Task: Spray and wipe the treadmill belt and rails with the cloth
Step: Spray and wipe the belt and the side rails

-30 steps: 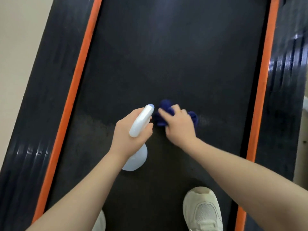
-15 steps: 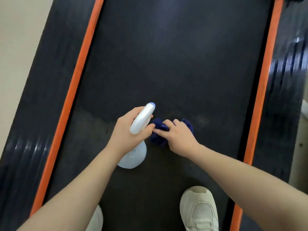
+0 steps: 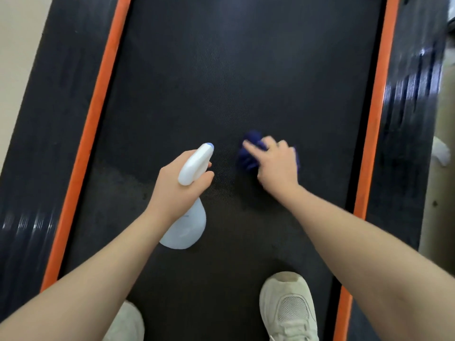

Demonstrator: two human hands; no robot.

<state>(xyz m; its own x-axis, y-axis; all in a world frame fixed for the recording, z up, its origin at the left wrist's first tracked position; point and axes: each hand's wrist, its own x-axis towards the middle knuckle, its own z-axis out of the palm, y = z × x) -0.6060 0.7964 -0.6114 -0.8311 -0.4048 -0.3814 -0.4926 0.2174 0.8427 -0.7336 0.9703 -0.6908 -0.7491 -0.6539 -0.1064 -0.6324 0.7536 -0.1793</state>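
Left hand [image 3: 176, 190] grips smooth white spray bottle [image 3: 187, 225]; right hand [image 3: 277, 166] presses crumpled blue cloth [image 3: 247, 157].

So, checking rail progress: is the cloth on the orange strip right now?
No, the right hand presses the blue cloth on the black belt.

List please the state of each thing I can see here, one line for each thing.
spray bottle: held in the left hand, nozzle pointing forward over the belt
cloth: bunched up, pressed on the belt under the right hand
belt: partly wiped, a damp-looking patch near the hands
side rails: glossy, no cloth on them
shoes: standing on the belt
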